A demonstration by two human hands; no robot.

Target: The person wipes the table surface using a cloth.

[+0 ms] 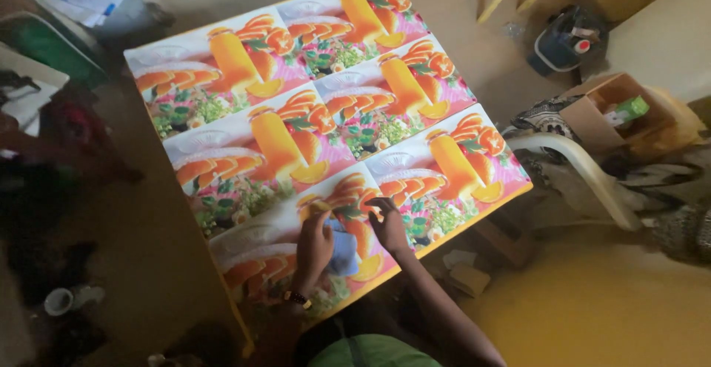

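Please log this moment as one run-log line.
left hand: on pale blue cloth | right hand: on cloth edge | surface: fruit-print table

1. Table [222, 63], top covered in repeated prints of orange juice and fruit.
2. Floor [622, 315] yellowish, warm dim light.
3. White plastic chair [585, 167] right of the table.
4. Open cardboard box [603, 111] beyond the chair.
5. Blue bag [566, 41] far right.
6. Cup [59, 300] on the floor, lower left.
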